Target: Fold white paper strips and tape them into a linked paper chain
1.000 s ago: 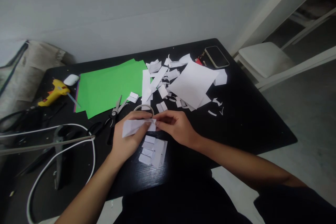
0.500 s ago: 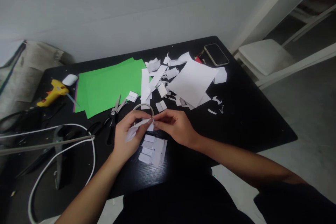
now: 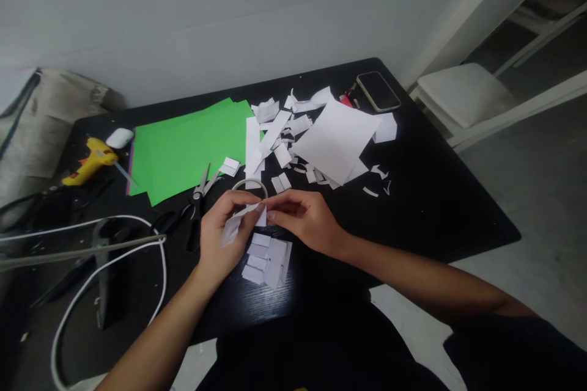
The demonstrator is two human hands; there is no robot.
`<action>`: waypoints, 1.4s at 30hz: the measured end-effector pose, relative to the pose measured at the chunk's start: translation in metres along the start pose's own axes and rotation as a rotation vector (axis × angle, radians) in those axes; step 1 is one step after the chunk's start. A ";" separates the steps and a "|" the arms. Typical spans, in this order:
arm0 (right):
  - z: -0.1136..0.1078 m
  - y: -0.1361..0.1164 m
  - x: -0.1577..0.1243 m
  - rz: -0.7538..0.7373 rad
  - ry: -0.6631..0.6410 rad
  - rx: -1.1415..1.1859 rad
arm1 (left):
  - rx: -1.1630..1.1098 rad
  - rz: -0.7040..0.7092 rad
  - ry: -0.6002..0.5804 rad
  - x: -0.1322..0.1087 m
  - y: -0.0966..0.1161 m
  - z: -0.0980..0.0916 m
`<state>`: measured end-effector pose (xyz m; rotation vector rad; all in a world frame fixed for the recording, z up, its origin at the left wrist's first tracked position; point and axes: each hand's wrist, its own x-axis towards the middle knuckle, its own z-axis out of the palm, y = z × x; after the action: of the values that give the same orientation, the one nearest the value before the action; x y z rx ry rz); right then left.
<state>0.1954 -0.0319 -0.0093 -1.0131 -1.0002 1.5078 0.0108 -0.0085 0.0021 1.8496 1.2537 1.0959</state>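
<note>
A small piece of white paper (image 3: 232,227) is pinched between the thumb and fingers of my left hand (image 3: 224,226). My right hand (image 3: 312,220) has its thumb and forefinger closed at the right end of that paper, their tips meeting the left fingertips. Just behind the hands lies a roll of tape (image 3: 257,183), partly covered by my left fingers. Below them on the table is a small stack of folded white paper pieces (image 3: 268,261). Black-handled scissors (image 3: 197,195) lie with blades apart, left of my left hand.
The black table (image 3: 413,220) also bears green sheets (image 3: 192,146), white paper scraps (image 3: 275,134), larger white sheets (image 3: 337,140) and a phone (image 3: 378,91). At left are a yellow glue gun (image 3: 94,162), a white mouse (image 3: 120,138) and a looped white cable (image 3: 82,296).
Both hands stay nearly in place, the paper still between them. The paper has tilted slightly at the fingertips. The whole view has shifted a little.
</note>
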 end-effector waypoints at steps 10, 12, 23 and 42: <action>0.002 0.006 0.000 0.001 0.008 0.022 | -0.010 0.049 0.022 -0.005 -0.006 0.004; 0.002 0.006 0.000 0.005 0.011 0.027 | -0.014 0.044 0.024 -0.006 -0.006 0.004; 0.003 0.005 0.000 -0.021 0.039 0.037 | -0.027 0.077 0.033 -0.005 -0.001 0.006; -0.001 0.000 0.005 0.057 0.055 0.060 | -0.007 0.036 -0.045 -0.006 0.004 0.005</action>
<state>0.1961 -0.0265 -0.0103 -1.0429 -0.8891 1.5396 0.0156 -0.0156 0.0012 1.8877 1.1936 1.0700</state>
